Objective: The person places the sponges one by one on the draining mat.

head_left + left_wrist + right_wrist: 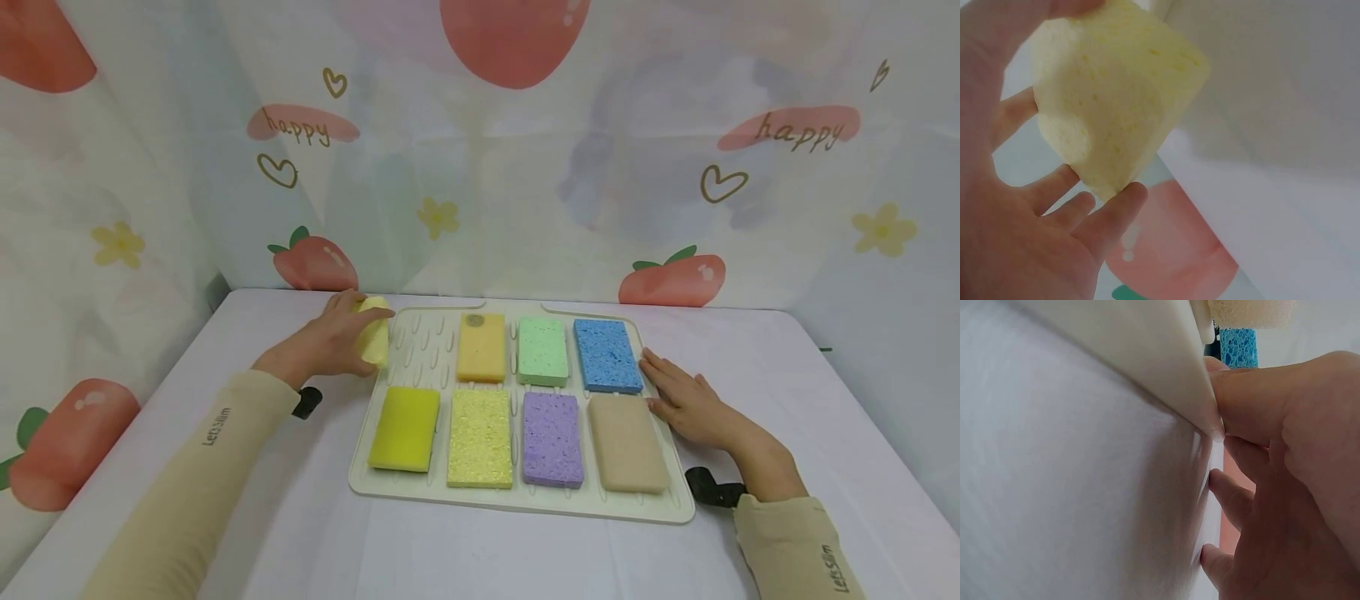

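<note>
My left hand [333, 333] grips a pale yellow sponge [374, 333] between thumb and fingers, just off the far left corner of the cream tray [525, 502]. The left wrist view shows this sponge [1116, 100] tilted, its edges against the fingertips. My right hand [690, 404] lies by the tray's right edge, fingers extended; the right wrist view shows the thumb touching the rim [1200, 394]. On the tray's back row sit an orange-yellow sponge [482, 350], a mint green one [542, 352] and a blue one [608, 357]. The back left place on the tray is bare.
The tray's front row holds a bright yellow sponge [404, 429], a speckled yellow one [480, 439], a purple one [552, 439] and a beige one [627, 443]. Beneath is a white-covered table [450, 554]. A printed curtain [510, 183] hangs behind and at the left.
</note>
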Motion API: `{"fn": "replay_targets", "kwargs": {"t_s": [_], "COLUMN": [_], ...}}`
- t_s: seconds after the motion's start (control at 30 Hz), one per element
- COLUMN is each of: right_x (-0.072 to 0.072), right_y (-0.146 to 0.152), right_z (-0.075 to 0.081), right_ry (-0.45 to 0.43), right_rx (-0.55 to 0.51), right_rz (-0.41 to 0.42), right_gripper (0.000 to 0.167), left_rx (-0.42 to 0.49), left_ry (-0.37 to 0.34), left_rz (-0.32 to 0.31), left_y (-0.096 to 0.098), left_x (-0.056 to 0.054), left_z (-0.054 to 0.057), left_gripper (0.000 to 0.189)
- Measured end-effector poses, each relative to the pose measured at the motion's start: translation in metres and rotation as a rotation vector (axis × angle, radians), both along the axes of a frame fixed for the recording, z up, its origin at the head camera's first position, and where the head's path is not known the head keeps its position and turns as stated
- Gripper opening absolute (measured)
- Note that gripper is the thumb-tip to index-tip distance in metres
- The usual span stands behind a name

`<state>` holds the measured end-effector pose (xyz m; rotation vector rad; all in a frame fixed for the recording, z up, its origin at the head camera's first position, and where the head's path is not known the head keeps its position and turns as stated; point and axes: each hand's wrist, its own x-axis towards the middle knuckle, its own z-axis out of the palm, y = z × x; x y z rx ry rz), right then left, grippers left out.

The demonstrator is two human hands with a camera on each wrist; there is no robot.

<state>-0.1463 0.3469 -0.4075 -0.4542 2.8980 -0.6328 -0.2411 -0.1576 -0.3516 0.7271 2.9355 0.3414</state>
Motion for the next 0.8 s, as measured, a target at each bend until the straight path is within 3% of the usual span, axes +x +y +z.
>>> {"fn": "replay_targets", "kwargs": {"t_s": [0.33, 0.6, 0.8], "right_x": [0.0, 0.001, 0.0], "right_y": [0.001, 0.0, 0.0], "right_z": [-0.001, -0.001, -0.001], "right_ry": [-0.005, -0.003, 0.007], "right_rx": [-0.004, -0.002, 0.001], "right_rz": [-0.006, -0.007, -0.005], "right_gripper": [0.064, 0.065, 0.064], "left_rx": [-0.012, 0.01, -0.013], "left_ry": [0.009, -0.039, -0.063], "left_rz": [-0.057, -0.072, -0.089], "left_y": [0.015, 0.031, 0.041], "left_x": [0.001, -0.002, -0.005], "left_z": [0.006, 0.008, 0.006], "left_gripper": [0.08, 0.097, 0.1]}}
